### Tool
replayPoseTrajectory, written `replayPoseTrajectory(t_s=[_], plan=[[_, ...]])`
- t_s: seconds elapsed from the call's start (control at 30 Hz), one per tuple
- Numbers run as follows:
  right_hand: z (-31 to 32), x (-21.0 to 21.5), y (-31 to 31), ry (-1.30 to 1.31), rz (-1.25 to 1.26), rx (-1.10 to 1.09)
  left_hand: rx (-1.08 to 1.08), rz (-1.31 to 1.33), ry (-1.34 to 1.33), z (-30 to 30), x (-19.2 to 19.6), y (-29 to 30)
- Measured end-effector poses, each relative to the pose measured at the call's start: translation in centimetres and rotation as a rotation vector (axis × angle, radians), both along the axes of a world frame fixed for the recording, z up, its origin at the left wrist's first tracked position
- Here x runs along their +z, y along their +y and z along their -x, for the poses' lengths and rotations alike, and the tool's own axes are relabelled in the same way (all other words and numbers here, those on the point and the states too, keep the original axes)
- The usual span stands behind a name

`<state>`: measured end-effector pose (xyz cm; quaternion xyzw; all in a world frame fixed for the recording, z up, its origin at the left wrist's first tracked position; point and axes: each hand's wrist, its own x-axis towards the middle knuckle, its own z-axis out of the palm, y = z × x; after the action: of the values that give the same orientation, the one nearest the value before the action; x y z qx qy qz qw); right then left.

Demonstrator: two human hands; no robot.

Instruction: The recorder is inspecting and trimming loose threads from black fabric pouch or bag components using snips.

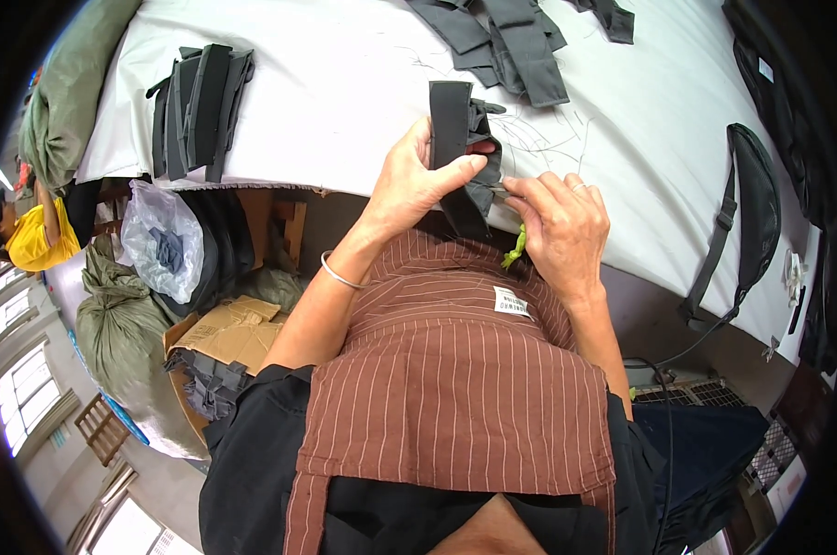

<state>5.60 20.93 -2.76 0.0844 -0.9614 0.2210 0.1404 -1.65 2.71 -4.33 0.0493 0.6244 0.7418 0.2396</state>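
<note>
My left hand (pixel 414 180) is closed around a folded dark fabric strip (pixel 450 125), thumb across its front, at the table's near edge. Loose folds of the same cloth stick out on the strip's right side. Close beside it, my right hand (pixel 559 222) pinches a small tool (pixel 501 191) with a thin metal tip that points at the cloth. A bright green knotted tie (pixel 515 248) hangs below those fingers, seemingly from the tool. Most of the tool is hidden in the hand, so its kind cannot be made out.
A white-covered table (pixel 335 111) carries a stack of dark strips (pixel 201 111), more loose strips (pixel 506 46), thread ends and a black strapped bag (pixel 756 213). Left below are a clear plastic bag (pixel 164 245), a cardboard box (pixel 224 328) and a green sack (pixel 127 342). A person in yellow (pixel 41 239) is at far left.
</note>
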Motion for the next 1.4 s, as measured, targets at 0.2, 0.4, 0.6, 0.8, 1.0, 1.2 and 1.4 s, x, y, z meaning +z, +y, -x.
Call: replayPoseTrajectory(t_s=[0.2,0.4,0.6,0.8,1.0,1.2,1.4], plan=[[0.0,0.1,0.0,-0.015,0.020,0.000,-0.010,0.000,0.000,0.0,-0.2,-0.3],[0.1,0.8,-0.1,-0.062,0.182,-0.026,-0.043,0.004,0.045,-0.7,0.6,-0.6],[0.6,0.8,-1.1,-0.019,0.045,0.063,-0.062,-0.084,-0.061,-0.3,1.1,-0.9],[1.2,-0.1,-1.6,0.008,-0.057,0.102,-0.070,-0.077,-0.062,-0.2,1.1,-1.0],[1.6,-0.1,-1.7,0.018,-0.070,0.151,-0.052,-0.068,-0.061,-0.2,0.8,-1.0],[1.8,0.0,-1.6,0.001,-0.041,0.172,-0.061,-0.066,-0.048,-0.2,0.6,-1.1],[1.9,-0.4,-2.0,0.022,-0.024,0.183,-0.035,-0.044,-0.052,-0.6,1.1,-1.1]])
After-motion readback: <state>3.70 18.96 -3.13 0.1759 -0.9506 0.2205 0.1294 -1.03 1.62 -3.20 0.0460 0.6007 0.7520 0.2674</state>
